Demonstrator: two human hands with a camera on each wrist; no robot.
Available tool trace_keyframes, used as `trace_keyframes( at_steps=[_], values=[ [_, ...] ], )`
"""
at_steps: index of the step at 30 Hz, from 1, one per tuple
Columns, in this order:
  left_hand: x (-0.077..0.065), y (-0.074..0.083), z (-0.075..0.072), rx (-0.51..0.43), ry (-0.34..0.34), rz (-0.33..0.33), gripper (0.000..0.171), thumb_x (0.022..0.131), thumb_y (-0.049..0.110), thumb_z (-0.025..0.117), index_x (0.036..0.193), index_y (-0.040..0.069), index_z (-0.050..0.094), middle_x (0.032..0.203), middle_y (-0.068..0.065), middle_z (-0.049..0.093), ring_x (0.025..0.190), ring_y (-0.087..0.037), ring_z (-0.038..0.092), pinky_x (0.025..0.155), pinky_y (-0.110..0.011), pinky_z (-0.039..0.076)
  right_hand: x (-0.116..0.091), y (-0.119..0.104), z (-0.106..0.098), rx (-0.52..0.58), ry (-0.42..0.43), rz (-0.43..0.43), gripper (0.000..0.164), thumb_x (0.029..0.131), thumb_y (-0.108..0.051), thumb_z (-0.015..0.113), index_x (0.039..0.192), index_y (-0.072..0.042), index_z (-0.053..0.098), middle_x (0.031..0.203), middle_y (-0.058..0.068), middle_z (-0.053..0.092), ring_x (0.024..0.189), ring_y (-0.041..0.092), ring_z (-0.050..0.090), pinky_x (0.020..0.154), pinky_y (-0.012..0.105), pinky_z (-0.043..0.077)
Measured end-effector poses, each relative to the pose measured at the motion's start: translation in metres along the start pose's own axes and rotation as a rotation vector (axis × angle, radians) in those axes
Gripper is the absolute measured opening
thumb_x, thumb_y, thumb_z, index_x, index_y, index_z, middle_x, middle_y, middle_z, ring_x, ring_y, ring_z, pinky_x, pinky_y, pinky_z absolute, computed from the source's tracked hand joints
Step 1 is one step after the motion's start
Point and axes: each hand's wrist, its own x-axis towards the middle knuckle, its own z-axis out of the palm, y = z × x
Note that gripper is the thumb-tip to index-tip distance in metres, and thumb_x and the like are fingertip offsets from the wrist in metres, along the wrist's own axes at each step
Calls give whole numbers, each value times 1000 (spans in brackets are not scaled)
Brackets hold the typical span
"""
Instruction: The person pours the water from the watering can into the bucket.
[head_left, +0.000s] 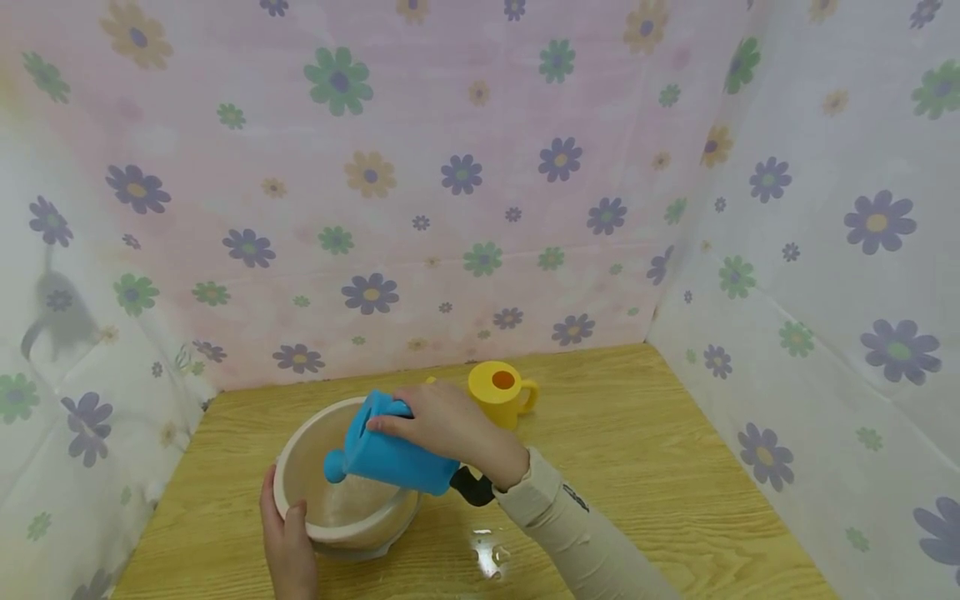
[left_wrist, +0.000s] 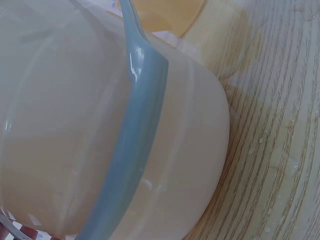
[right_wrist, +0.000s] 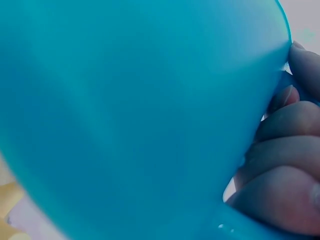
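Note:
My right hand grips the handle of a blue watering can, which tilts over a cream basin with its round spout head pointing down to the left. In the right wrist view the can fills most of the picture, and the fingers curl round its handle. At the basin's near left side my left hand holds the rim, thumb on top and fingers outside. A blue-grey band crosses the basin in the left wrist view, where the left hand is mostly out of sight.
A yellow watering can stands behind my right hand, its handle to the right. Spilled water glistens on the wooden table right of the basin. Flowered sheets enclose the back and sides.

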Motion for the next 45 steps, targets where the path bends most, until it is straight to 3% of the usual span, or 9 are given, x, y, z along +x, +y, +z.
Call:
trace_keyframes(
  at_steps=[33,45],
  values=[
    [-1,0,0,-25,-8,-3,57,90,10,30,142,31,19,146,4,18,126,-26,25,102,-47,25,-2,1,0,-1,5,-5,45,84,-58,42,65,-17,41,52,-4,23,42,9,30,40,22,23],
    [-1,0,-1,-11,8,15,57,90,10,31,141,32,21,146,4,21,126,-23,25,103,-40,24,-3,1,1,12,11,-2,46,83,-59,42,64,-17,40,52,-4,23,42,8,29,40,21,23]
  ],
)
